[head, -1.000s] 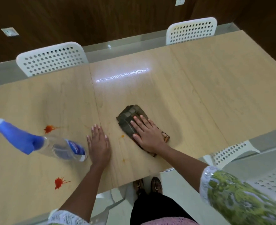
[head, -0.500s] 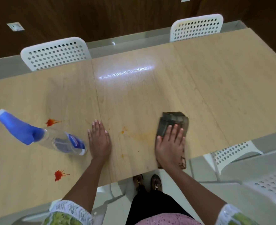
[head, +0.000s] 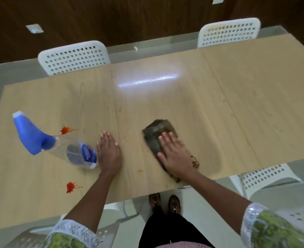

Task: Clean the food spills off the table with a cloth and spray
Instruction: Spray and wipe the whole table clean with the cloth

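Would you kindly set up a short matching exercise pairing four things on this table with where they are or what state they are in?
Things:
1. cloth
2. spray bottle
3. left hand
4. red spills

States:
A. flat on bare wood beside the bottle's base
B. under the right hand
C. unwiped, left of the left hand
D. lying on its side, blue head pointing left

Pairs: 1-B, 2-D, 3-A, 4-C

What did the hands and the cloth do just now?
The right hand slid the cloth right across the orange smear, then back left; the smear is nearly gone. The left hand, spray bottle and two red splats stayed put.
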